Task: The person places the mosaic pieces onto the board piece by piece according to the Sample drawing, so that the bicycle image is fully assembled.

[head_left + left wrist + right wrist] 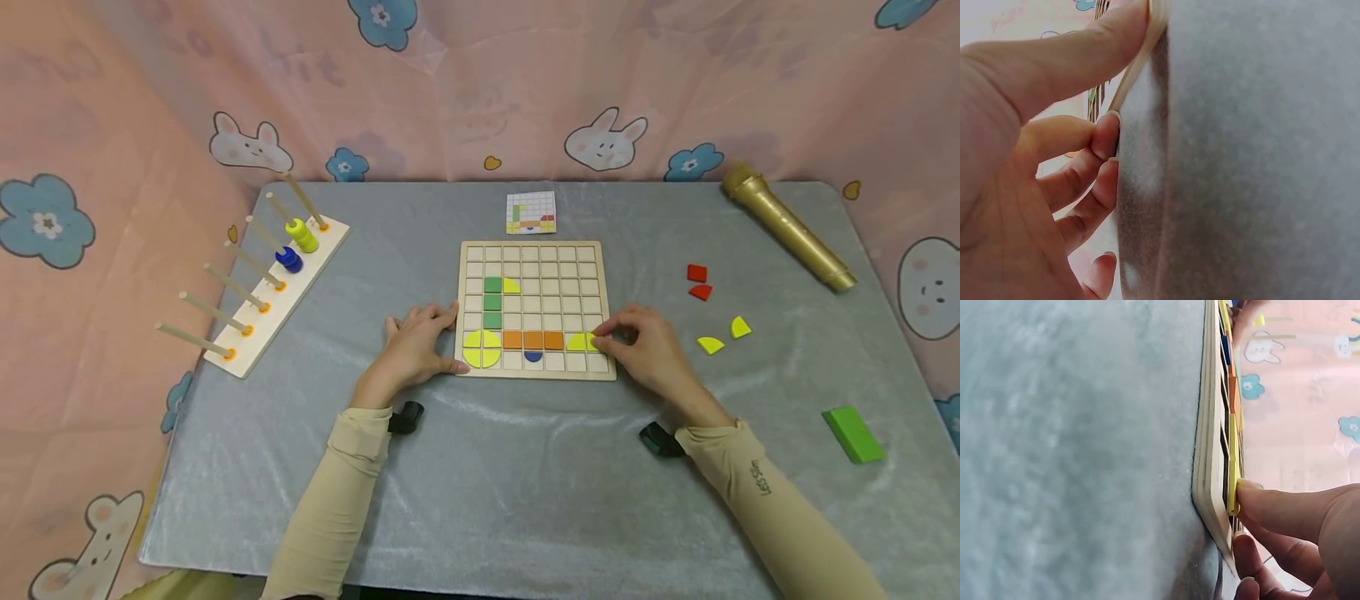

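Note:
A wooden grid board (532, 244) lies flat between both hands. My left hand (408, 346) holds its near left corner, thumb on the front edge and fingertips along the left side. At the right end of a row, my right hand (651, 350) pinches a yellow quarter-circle piece (590, 342) between thumb and index finger, close over the cells. Green squares (492, 302), orange squares (533, 340), a blue half-circle (533, 356) and a yellow circle of quarters (482, 348) lie on the grid. In the right wrist view the thumb tip touches the yellow piece (1233, 487).
Behind the board lies a pattern card (531, 213). To the right are a red square (697, 272), a red quarter piece (701, 292), two yellow quarters (710, 344), a gold microphone (787, 227) and a green block (853, 435). A peg stand (288, 296) stands left.

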{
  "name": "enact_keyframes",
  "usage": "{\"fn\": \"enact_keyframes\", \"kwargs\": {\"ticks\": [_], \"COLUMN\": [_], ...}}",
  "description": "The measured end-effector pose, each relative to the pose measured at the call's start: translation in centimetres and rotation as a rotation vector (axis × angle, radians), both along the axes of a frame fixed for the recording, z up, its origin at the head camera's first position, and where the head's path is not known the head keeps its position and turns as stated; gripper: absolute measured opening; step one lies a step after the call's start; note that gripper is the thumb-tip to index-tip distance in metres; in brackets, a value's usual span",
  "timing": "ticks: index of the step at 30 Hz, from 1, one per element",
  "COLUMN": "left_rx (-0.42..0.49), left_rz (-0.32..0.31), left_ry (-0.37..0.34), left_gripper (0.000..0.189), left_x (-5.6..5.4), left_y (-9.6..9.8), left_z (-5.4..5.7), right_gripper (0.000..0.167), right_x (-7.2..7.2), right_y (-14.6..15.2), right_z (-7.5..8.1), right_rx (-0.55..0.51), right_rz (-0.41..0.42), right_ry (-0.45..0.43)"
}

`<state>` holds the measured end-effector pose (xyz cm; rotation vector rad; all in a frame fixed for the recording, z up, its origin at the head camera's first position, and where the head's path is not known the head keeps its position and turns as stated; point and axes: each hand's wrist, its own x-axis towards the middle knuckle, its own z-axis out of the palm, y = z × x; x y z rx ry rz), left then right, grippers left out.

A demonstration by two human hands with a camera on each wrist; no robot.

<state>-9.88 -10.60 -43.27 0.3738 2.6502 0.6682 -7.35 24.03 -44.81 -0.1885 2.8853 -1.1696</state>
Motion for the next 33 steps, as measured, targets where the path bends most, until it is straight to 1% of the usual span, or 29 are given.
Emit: {"fn": "enact_keyframes", "kwargs": {"ticks": [6, 9, 13, 16, 23, 27, 29, 33], "left_rx": [-0.004, 0.004, 0.011, 0.007, 0.009, 0.008, 0.009, 0.008], "left_rz": [-0.001, 0.003, 0.003, 0.003, 0.000, -0.002, -0.001, -0.002], "left_ry": [-0.001, -0.002, -0.001, 0.000, 0.011, 0.011, 0.010, 0.010], "left_gripper": [0.103, 0.103, 0.102, 0.103, 0.103, 0.103, 0.103, 0.102], "left_x": [0.0, 0.0, 0.1, 0.1, 0.2, 0.1, 0.1, 0.2], "left_y": [0.0, 0.0, 0.0, -0.1, 0.0, 0.0, 0.0, 0.1], "left_z": [0.0, 0.1, 0.2, 0.1, 0.1, 0.1, 0.1, 0.2], "right_gripper": [0.008, 0.009, 0.013, 0.017, 0.021, 0.026, 0.029, 0.032], "right_x": [0.1, 0.2, 0.4, 0.5, 0.2, 0.1, 0.1, 0.1], "right_y": [0.0, 0.3, 1.2, 2.5, 6.9, 9.2, 10.1, 12.0], "right_z": [-0.2, -0.3, 0.1, 0.5, 1.5, 1.6, 1.5, 1.0], "right_rx": [-0.004, -0.019, 0.002, 0.044, 0.076, 0.093, 0.095, 0.105], "right_rz": [-0.010, -0.040, -0.096, -0.133, -0.229, -0.259, -0.269, -0.301], "right_ry": [0.013, 0.004, 0.003, 0.003, 0.046, -0.001, -0.037, -0.075]}}
